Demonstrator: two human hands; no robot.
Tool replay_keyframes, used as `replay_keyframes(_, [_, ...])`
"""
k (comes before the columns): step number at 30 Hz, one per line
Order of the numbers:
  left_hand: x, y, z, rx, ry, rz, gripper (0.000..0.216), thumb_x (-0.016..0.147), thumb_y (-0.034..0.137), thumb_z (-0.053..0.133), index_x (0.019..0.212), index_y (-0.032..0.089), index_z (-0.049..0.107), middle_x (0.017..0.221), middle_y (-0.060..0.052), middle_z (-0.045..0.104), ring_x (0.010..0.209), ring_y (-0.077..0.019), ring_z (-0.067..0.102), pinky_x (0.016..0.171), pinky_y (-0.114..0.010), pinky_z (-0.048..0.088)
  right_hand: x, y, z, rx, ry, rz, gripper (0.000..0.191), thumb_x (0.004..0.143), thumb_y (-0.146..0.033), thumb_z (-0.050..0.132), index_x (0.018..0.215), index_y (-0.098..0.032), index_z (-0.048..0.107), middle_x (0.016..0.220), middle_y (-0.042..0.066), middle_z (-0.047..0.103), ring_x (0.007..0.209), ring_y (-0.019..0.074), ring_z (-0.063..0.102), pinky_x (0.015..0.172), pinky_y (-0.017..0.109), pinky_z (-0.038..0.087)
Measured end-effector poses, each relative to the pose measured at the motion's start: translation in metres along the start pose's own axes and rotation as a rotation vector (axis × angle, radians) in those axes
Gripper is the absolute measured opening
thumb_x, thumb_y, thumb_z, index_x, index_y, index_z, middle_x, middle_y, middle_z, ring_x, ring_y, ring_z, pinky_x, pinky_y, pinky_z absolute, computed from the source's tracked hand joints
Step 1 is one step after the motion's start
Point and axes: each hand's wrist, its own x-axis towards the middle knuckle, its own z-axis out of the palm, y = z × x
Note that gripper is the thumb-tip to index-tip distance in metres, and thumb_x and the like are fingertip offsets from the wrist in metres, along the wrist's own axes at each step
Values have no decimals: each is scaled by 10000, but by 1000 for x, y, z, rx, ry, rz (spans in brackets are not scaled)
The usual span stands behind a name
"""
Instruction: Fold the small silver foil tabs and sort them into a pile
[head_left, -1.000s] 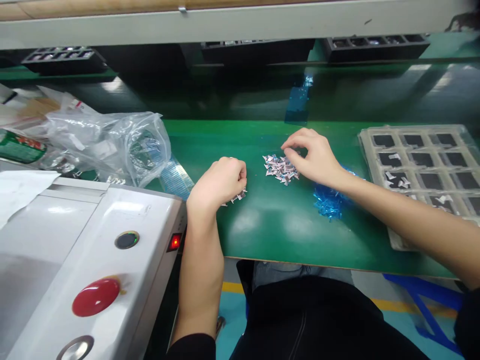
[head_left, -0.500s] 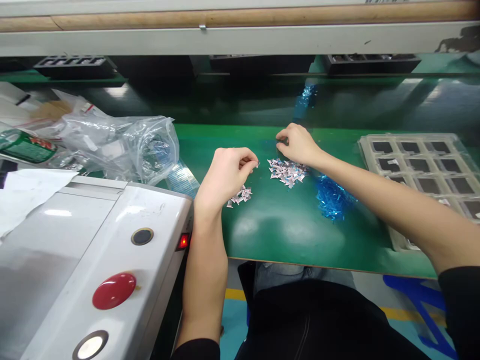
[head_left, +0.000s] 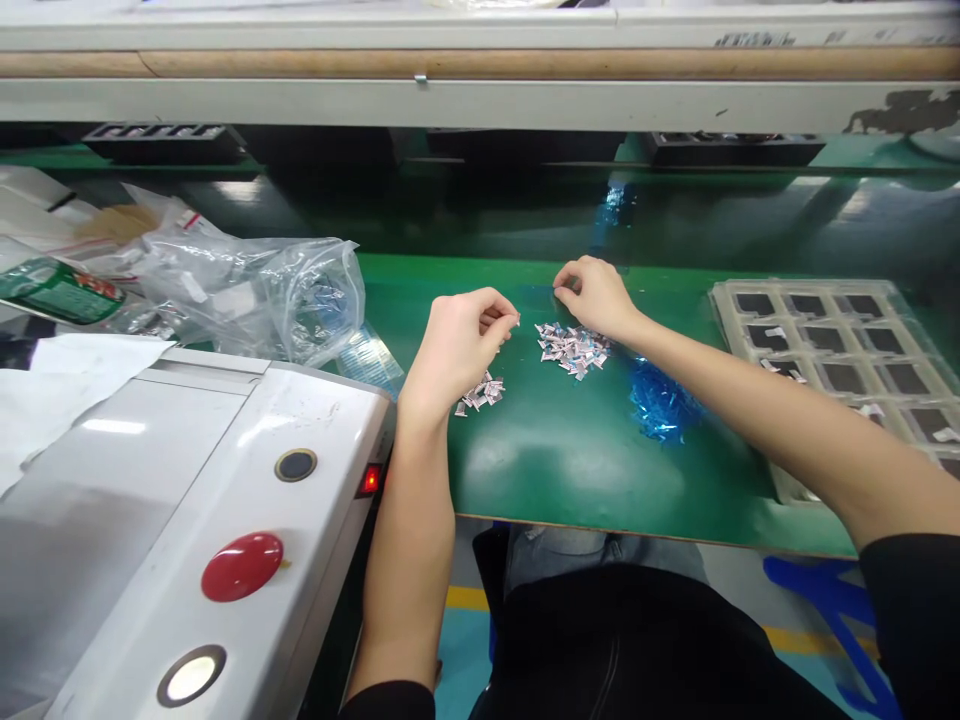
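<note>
One tab sits pinched in my left hand, which has risen off the left pile, mid-frame, uncovering it. Past the right pile, my right hand curls nearly closed; whether empty, I can't tell.

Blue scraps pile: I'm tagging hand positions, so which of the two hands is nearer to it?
Right. The right hand is beyond the blue scraps pile and to its left; the left hand is farther off to the left.
</note>
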Motion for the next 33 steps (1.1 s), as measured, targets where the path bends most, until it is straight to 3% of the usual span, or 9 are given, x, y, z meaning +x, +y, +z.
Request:
replay_keyframes(4, [-1, 3, 2, -79, -20, -42, 111, 941, 250, 714, 882, 190, 787, 849, -56, 823, 763, -207, 806, 759, -323, 680, -21, -9, -10, 71, 88, -47, 118, 974, -173, 641, 940, -229, 740, 1087, 127, 763, 1072, 349, 721, 1024, 557, 587])
replay_keyframes(8, [-3, 12, 3, -143, -42, -59, 98, 922, 245, 746, 867, 183, 798, 849, -58, 830, 781, -219, 828, 790, -336, 707, -60, -32, -31, 387, 150, -85, 82, 1005, -261, 650, 962, -237, 715, 1044, 88, 783, 976, 296, 755, 932, 486, 624])
replay_keyframes(13, [-3, 18, 6, -176, -109, -80, 82, 870, 233, 775, 852, 173, 828, 786, -51, 828, 763, -228, 832, 810, -353, 729, -97, -61, -45, 592, 151, -114, 150, 1046, -403, 699, 1035, -258, 737, 1152, 84, 828, 1129, 306, 775, 1016, 490, 633])
replay_keyframes(33, [-5, 21, 13, -118, -194, -100, 91, 860, 278, 838, 837, 192, 851, 805, -47, 843, 802, -250, 839, 807, -354, 726, -104, -63, -29, 613, 90, -80, 134, 1013, -309, 678, 947, -229, 764, 997, 60, 841, 907, 247, 760, 819, 390, 593])
